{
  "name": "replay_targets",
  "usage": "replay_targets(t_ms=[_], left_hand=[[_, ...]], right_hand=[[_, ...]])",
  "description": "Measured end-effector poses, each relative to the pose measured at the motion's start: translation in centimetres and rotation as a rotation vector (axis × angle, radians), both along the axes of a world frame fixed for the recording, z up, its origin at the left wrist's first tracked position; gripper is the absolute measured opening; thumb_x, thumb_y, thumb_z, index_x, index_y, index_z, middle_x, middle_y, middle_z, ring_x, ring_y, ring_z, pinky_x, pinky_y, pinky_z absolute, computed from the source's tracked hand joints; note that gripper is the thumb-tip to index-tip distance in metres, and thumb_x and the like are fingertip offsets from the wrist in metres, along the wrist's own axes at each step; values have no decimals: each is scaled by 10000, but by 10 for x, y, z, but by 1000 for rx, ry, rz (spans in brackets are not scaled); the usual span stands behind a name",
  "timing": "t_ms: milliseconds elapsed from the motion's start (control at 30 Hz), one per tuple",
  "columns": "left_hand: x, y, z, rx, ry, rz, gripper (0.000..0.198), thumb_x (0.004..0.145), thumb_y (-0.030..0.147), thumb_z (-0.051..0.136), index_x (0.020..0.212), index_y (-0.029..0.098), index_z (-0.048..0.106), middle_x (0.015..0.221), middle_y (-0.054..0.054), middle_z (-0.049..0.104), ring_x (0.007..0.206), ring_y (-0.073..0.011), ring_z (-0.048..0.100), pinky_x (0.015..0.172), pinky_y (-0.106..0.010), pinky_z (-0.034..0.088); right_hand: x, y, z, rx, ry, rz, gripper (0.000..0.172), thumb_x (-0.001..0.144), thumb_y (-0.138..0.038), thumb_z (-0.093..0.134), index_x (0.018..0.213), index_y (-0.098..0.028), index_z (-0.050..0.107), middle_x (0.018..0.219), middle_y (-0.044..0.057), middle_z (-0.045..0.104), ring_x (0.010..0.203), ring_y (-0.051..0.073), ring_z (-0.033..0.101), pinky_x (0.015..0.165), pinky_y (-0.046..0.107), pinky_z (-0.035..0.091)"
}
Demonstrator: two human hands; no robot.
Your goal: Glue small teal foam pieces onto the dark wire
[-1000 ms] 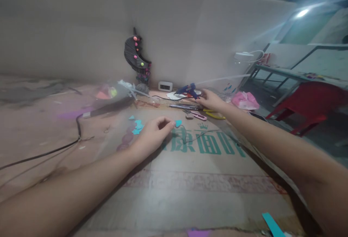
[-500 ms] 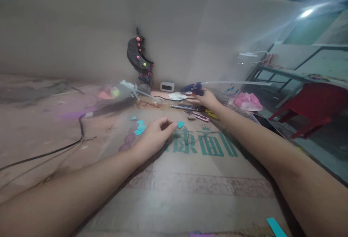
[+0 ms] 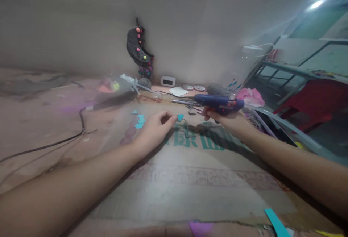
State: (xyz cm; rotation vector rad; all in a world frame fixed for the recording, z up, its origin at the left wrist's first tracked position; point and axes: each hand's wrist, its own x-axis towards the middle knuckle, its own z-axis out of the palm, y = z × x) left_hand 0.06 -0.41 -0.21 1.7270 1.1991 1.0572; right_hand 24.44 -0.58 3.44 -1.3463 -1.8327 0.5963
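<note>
Over the middle of the cardboard sheet [image 3: 174, 204], my left hand [image 3: 155, 130] pinches a small turquoise piece [image 3: 180, 117] between thumb and fingertips. A thin grey string [image 3: 187, 130] trails from near that piece across the printed green characters. My right hand [image 3: 231, 121] grips a dark blue hot glue gun [image 3: 214, 101] by its handle. Its nozzle points left, above and behind the turquoise piece and apart from it. A long translucent glue stick [image 3: 288, 124] sticks out of its rear. Several turquoise scraps [image 3: 140, 121] lie just left of my left hand.
A black moon-shaped ornament with coloured balls [image 3: 134, 46] stands against the wall, near a small white clock [image 3: 168, 81]. A black cable [image 3: 40, 155] runs along the left. A pink bag [image 3: 251, 96] lies at right, and a turquoise strip [image 3: 277, 222] at the front edge.
My right hand has brought the glue gun from the back of the table nearer and turned it, so the nozzle now points left. My left hand stays nearly in place with the turquoise piece.
</note>
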Motion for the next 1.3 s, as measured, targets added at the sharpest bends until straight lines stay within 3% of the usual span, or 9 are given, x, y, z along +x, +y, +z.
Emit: replay_targets(t_ms=[133, 300, 400, 567, 733, 1000, 1133, 1300], left_hand=[[-2, 1, -1, -10, 5, 10, 255, 885, 416, 545, 792, 189, 614, 792, -1, 635, 777, -170, 565, 697, -286, 382], [-4, 1, -4, -12, 10, 14, 273, 883, 454, 552, 812, 199, 619, 799, 6, 635, 773, -167, 563, 699, -286, 383], [-4, 1, -2, -2, 2, 3, 265, 882, 441, 558, 803, 195, 617, 785, 6, 626, 764, -165, 560, 691, -284, 379], [-3, -1, 0, -16, -18, -1, 264, 882, 435, 560, 806, 189, 618, 796, 0, 620, 784, -171, 559, 704, -286, 382], [-4, 0, -3, -9, -13, 2, 272, 885, 448, 551, 797, 197, 610, 771, 16, 606, 765, -161, 550, 691, -285, 376], [-3, 1, -2, -24, -33, -1, 269, 872, 439, 565, 779, 192, 615, 771, 10, 618, 755, -158, 550, 690, -287, 381], [-3, -1, 0, -26, -41, 13, 259, 864, 427, 569, 768, 191, 614, 772, 0, 624, 741, -163, 549, 690, -290, 395], [-2, -2, 3, -29, -46, 12, 249, 867, 405, 563, 753, 189, 610, 752, 3, 612, 733, -160, 546, 684, -283, 400]], right_hand=[[6, -17, -12, 48, -61, 26, 261, 838, -476, 605, 810, -230, 686, 804, 29, 733, 792, 214, 705, 764, 338, 577], [8, -17, -21, 72, -123, 124, 374, 873, -575, 517, 901, -266, 727, 944, 38, 754, 953, 251, 705, 872, 386, 570], [7, -22, -20, 67, -214, 91, 364, 879, -554, 517, 921, -258, 724, 924, 39, 752, 915, 252, 710, 862, 396, 577], [5, -27, -22, 80, -281, -94, 316, 868, -499, 567, 997, -259, 728, 987, 64, 750, 974, 303, 703, 881, 446, 577], [5, -21, -24, 105, -267, -65, 301, 813, -468, 623, 1008, -263, 727, 1011, 64, 749, 999, 316, 699, 888, 445, 583], [-5, -34, -13, 115, -344, -78, 222, 851, -422, 597, 927, -242, 701, 914, 67, 735, 966, 303, 690, 857, 425, 580], [-2, -27, -18, 95, -267, -46, 235, 826, -438, 627, 960, -255, 687, 979, 70, 732, 1002, 310, 681, 879, 436, 574], [3, -18, -26, 85, -222, -63, 282, 767, -503, 661, 907, -260, 678, 884, 63, 735, 932, 306, 691, 834, 433, 579]])
